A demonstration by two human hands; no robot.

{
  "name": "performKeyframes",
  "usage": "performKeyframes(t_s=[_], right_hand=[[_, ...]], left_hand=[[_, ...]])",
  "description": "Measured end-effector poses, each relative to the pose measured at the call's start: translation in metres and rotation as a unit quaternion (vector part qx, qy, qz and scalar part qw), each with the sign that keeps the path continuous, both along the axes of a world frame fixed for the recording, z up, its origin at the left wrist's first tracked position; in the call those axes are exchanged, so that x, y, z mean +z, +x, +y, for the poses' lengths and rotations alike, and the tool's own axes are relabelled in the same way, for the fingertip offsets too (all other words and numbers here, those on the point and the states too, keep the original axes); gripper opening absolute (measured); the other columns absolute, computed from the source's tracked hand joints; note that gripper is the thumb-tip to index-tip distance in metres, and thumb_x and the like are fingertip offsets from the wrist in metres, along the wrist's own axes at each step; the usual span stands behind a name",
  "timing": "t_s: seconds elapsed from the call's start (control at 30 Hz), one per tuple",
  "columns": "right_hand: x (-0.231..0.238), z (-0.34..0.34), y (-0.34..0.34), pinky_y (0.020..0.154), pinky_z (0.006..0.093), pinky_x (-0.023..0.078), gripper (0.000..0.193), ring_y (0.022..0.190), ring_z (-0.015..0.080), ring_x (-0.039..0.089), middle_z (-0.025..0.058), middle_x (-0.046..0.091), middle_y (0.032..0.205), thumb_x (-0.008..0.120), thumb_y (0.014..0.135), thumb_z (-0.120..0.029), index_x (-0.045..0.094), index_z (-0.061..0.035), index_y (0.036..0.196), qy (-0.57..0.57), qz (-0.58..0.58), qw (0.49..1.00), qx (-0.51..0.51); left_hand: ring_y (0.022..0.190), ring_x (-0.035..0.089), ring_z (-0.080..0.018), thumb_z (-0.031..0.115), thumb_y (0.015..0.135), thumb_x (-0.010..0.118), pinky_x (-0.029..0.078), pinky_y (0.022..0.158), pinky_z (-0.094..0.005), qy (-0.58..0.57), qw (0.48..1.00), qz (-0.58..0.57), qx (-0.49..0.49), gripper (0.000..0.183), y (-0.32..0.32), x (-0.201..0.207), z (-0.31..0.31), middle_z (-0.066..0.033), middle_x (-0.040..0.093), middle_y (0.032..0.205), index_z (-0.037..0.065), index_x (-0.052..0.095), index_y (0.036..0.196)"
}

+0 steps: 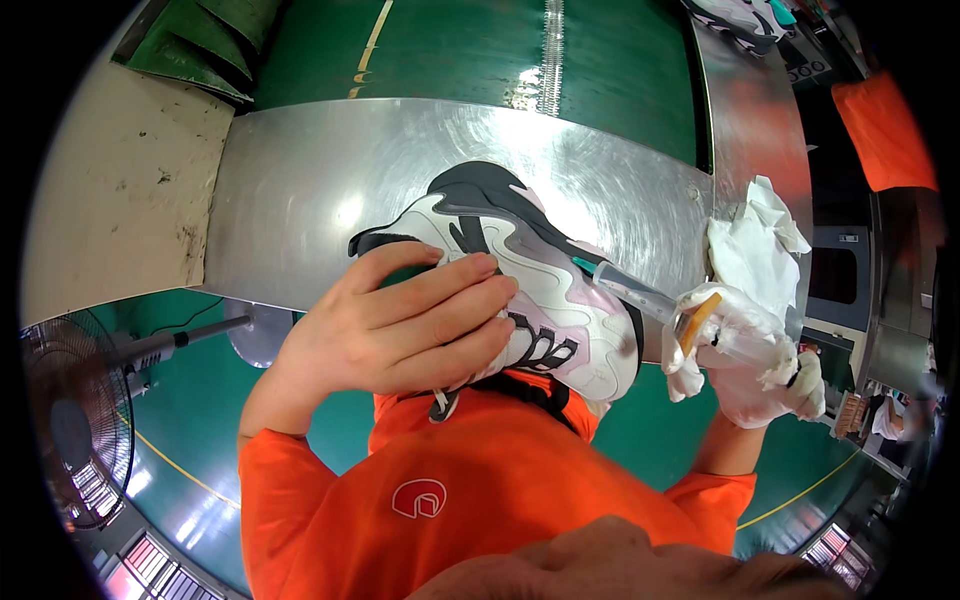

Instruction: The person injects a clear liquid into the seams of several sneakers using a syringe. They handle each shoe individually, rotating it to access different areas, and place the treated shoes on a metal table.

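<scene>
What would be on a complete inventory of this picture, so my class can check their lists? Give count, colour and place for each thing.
Sneaker: 1, white, black and pale pink, under the left hand
Slim tool: 1, translucent with teal tip, in the right hand
White cloth: 1, crumpled, at the right hand
Metal table: 1, silver, centre
Belt: 1, green, top
Other footwear: at least 1, white and black, top right
Orange cloth: 1, upper right
Panel: 1, beige, left
Fan: 1, dark, lower left
Floor: 1, green, below
Background items: uncountable, far right
Shirt: 1, orange, bottom centre
Hands: 2, left bare, right wrapped in white
</scene>
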State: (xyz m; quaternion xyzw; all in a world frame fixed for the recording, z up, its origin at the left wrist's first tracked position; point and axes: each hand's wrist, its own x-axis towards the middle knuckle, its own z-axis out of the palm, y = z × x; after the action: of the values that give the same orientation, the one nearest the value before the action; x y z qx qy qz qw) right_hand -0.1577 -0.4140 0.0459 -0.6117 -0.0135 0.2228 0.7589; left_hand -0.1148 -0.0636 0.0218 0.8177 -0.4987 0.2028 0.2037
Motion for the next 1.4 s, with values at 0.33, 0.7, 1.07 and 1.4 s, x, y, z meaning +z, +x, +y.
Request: performKeyframes(t_s=[0.33, 0.7, 1.07, 1.4], right_hand=[[0.018, -0.005, -0.007, 0.054, 0.0307, 0.042, 0.086, 0.061, 0.0211, 0.054, 0.0226, 0.061, 0.087, 0.066, 0.07, -0.05, 0.047, 0.0164, 0.122, -0.097, -0.004, 0.995, 0.014], [0.012, -0.014, -0.023, 0.052, 0.0314, 0.044, 0.089, 0.058, 0.0214, 0.053, 0.0242, 0.062, 0.086, 0.067, 0.068, -0.052, 0.047, 0.0165, 0.121, -0.045, 0.002, 0.999, -0.006], [-0.007, -0.019, -0.048, 0.05, 0.0321, 0.045, 0.092, 0.056, 0.0217, 0.053, 0.0259, 0.062, 0.085, 0.067, 0.067, -0.055, 0.047, 0.0166, 0.121, 0.064, 0.009, 0.997, -0.046], [-0.037, -0.018, -0.076, 0.044, 0.0323, 0.044, 0.088, 0.049, 0.0215, 0.05, 0.0254, 0.06, 0.079, 0.067, 0.067, -0.057, 0.05, 0.0146, 0.115, 0.114, -0.048, 0.984, -0.131]], left_hand=[[0.108, 0.064, -0.0209, 0.015, 0.085, 0.067, 0.049, 0.088, -0.0356, 0.021, 1.0, 0.01, 0.006, 0.015, 0.0, 0.007, -0.002, -0.0019, 0.069, 0.115, 0.017, 0.065, 0.1], [0.107, 0.064, -0.0235, 0.014, 0.081, 0.068, 0.049, 0.088, -0.0372, 0.037, 0.999, 0.011, -0.005, 0.019, 0.004, 0.012, -0.005, -0.0045, 0.069, 0.116, 0.013, 0.067, 0.1], [0.107, 0.064, -0.0211, 0.008, 0.075, 0.073, 0.048, 0.086, -0.0345, 0.029, 0.999, -0.016, 0.002, 0.03, 0.004, 0.011, -0.01, -0.0025, 0.069, 0.113, 0.014, 0.063, 0.103], [0.105, 0.064, -0.0233, 0.005, 0.077, 0.067, 0.048, 0.083, -0.0336, 0.04, 0.997, -0.045, 0.046, 0.024, -0.012, 0.006, -0.019, -0.0046, 0.07, 0.112, 0.011, 0.067, 0.1]])
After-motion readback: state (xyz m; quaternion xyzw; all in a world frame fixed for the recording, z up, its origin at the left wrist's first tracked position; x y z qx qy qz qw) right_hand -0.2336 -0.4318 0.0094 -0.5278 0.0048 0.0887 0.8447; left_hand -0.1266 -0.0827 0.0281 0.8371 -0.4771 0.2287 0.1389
